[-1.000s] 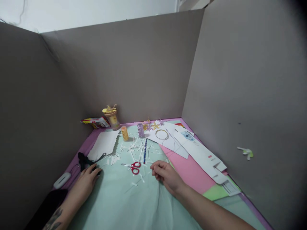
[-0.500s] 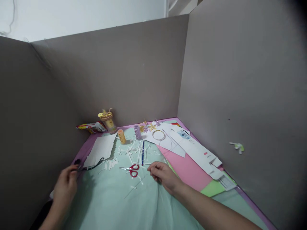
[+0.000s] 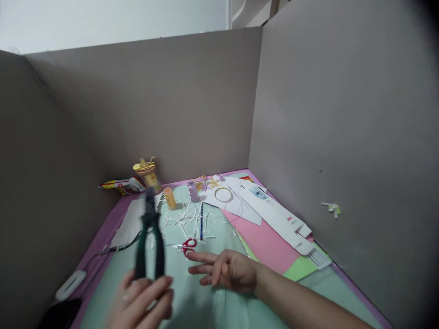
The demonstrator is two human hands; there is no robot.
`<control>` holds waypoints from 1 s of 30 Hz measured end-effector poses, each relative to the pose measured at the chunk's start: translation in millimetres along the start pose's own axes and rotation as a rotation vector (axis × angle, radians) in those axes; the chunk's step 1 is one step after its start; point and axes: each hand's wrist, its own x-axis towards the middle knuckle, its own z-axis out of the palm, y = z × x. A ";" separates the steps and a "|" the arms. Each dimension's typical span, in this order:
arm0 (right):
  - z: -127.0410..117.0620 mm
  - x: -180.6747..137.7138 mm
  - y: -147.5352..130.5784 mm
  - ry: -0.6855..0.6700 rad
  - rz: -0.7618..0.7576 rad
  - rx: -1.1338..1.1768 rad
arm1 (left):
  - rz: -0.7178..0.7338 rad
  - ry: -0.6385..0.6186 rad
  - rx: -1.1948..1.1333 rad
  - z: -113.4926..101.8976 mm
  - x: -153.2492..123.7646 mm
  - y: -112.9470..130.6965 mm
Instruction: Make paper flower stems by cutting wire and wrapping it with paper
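My left hand (image 3: 142, 301) is wrapped around the lower handles of pliers (image 3: 150, 237) with dark green grips. Their blurred jaws point upward and the handles stand slightly apart. To the right, my right hand (image 3: 233, 272) is turned palm up above the cloth. Its thumb and one finger meet in a pinch while the other fingers stretch left; whatever is between them is too small to make out. Just beyond those fingertips lie red-handled scissors (image 3: 188, 246). A dark blue striped stick (image 3: 201, 221) rests behind them among white paper scraps (image 3: 185, 219).
Orange (image 3: 169, 198) and purple (image 3: 193, 192) small cylinders stand at the back, near a yellow-lidded cup (image 3: 147, 173) and snack packet (image 3: 123, 185). A ring (image 3: 223, 194) lies on white paper. A flattened box (image 3: 277, 217) covers pink sheets (image 3: 267, 240). Grey panels (image 3: 154, 100) enclose the table.
My left hand has come up from the left edge with the pliers. My right hand has rolled palm up with fingers stretched. The thin wire-like line by the scissors no longer shows.
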 end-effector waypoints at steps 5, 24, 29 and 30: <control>4.2 -1.4 10.7 0.127 -0.123 0.076 | 0.436 -0.140 -0.126 32.4 80.0 49.2; -19.1 6.9 0.8 0.658 -0.238 -0.263 | -0.441 0.068 -0.525 46.5 66.5 -4.5; -11.3 11.4 2.4 0.630 -0.190 -0.691 | -0.486 -0.370 -0.573 38.1 91.2 24.9; -9.3 13.0 1.6 0.637 -0.187 -0.717 | -0.505 -0.393 -0.537 41.2 95.6 28.0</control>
